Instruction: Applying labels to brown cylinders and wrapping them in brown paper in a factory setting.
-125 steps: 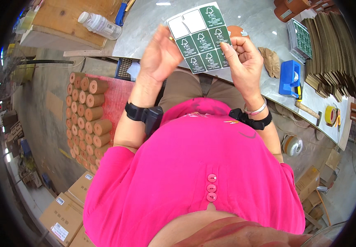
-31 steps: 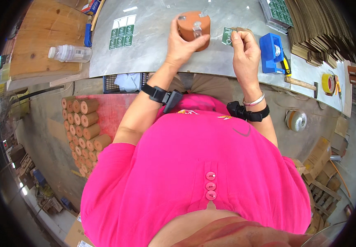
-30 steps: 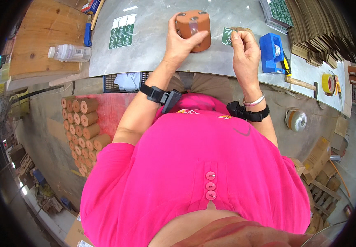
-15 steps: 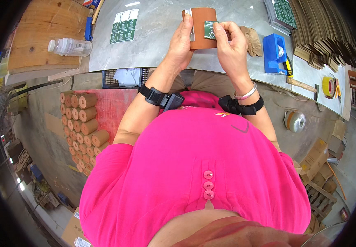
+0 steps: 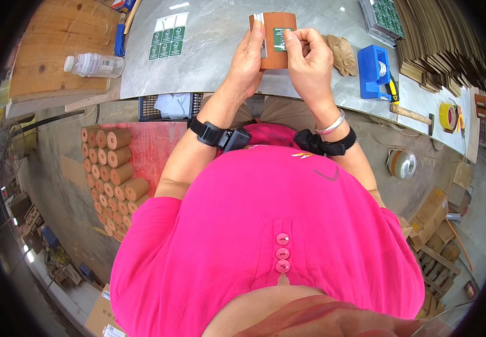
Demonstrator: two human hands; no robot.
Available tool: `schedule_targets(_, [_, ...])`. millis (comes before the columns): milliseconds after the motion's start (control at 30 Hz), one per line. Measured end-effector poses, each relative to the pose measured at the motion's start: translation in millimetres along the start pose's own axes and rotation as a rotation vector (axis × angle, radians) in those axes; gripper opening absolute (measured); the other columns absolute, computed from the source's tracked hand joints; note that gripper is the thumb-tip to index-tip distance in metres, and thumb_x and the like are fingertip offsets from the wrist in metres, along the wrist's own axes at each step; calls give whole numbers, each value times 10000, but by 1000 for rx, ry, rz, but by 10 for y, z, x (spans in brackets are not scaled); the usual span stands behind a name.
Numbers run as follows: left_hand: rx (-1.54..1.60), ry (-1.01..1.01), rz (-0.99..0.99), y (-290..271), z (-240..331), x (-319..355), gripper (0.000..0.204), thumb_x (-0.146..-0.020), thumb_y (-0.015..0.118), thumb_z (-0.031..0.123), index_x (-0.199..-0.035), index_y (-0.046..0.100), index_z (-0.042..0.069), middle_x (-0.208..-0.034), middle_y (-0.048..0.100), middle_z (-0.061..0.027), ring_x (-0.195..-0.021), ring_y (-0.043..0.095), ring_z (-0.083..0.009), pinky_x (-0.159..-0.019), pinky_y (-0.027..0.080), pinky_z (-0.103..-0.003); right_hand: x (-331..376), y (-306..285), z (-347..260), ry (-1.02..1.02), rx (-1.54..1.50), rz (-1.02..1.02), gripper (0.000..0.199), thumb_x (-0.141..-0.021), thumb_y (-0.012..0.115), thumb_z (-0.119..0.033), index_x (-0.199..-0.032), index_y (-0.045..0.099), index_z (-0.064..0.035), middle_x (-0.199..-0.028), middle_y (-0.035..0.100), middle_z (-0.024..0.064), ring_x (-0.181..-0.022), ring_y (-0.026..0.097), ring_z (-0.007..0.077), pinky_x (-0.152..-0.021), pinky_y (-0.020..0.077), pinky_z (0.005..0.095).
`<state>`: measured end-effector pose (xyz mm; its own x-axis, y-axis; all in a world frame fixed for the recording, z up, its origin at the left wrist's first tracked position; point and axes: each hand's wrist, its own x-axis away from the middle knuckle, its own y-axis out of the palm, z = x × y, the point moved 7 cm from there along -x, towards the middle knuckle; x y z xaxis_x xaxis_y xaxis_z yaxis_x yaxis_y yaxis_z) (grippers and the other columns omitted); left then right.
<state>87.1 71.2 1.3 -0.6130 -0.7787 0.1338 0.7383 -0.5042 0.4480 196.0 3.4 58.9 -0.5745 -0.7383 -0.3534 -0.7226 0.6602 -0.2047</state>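
Observation:
An orange-brown roll [image 5: 275,59] with a white strip near its left end is raised over the grey tabletop [image 5: 209,45]. My left hand [image 5: 247,63] is closed around its left end, thumb on the white strip. A small green label [image 5: 279,40] lies against the roll's face. My right hand [image 5: 311,63] pinches the label's right edge between thumb and forefinger, the other fingers curled in. Farther left on the table is a sheet of similar green labels [image 5: 168,37]. A crumpled brown piece [image 5: 341,56] lies just right of my right hand.
To the right are a blue tape dispenser [image 5: 370,74], a hammer [image 5: 412,115], yellow tape [image 5: 448,117] and stacked cardboard [image 5: 437,48]. At left, a clear bottle [image 5: 96,65] lies on a wooden surface [image 5: 57,45]. Below, several brown rolls [image 5: 118,157] are stacked by a red board [image 5: 161,146].
My right hand has moved slightly left, bringing the green label farther onto the roll's face. The left hand keeps its hold on the roll.

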Motion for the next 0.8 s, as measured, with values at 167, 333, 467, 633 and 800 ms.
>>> schedule_targets(167, [100,74,-36,51,51,37,630,-1015,608,537,-1388,497,40,-1269,634,-92,-1152,639,-178,-973,545,-364,31,-26,-66,-63,77,84,194,-909,736,-124,-803,607,-24,-666,624,77,-538,588,228,-529,450,357])
schedule_targets(333, [22,106,-19,113,110,38,552,-974,730,334,-1366,497,23,-1226,654,-96,-1131,643,-177,-974,533,-351,96,-50,-94,-55,58,160,204,-908,743,-134,-813,598,-25,-783,630,85,-623,588,206,-572,461,342])
schedule_targets(467, [-25,107,-37,108,151,41,531,-993,698,332,-1375,486,31,-1268,633,-101,-1146,635,-176,-978,538,-357,115,-84,-72,-10,120,176,230,-917,751,-166,-982,604,-2,-949,630,113,-731,596,179,-623,478,335])
schedule_targets(633, [165,-89,-53,70,54,73,528,-1055,561,450,-1448,459,113,-1379,568,-73,-1230,593,-187,-994,542,-391,-107,-225,61,16,-10,112,626,-904,799,-274,-1361,502,32,-1108,641,163,-959,654,210,-806,545,355])
schedule_targets(800, [57,-180,-210,253,23,64,645,-1071,582,306,-1611,280,123,-1528,448,-78,-1405,462,-209,-1087,489,-406,-111,-177,70,-35,-54,-110,381,-920,776,-245,-1145,563,-23,-1056,633,77,-1013,586,145,-895,510,343])
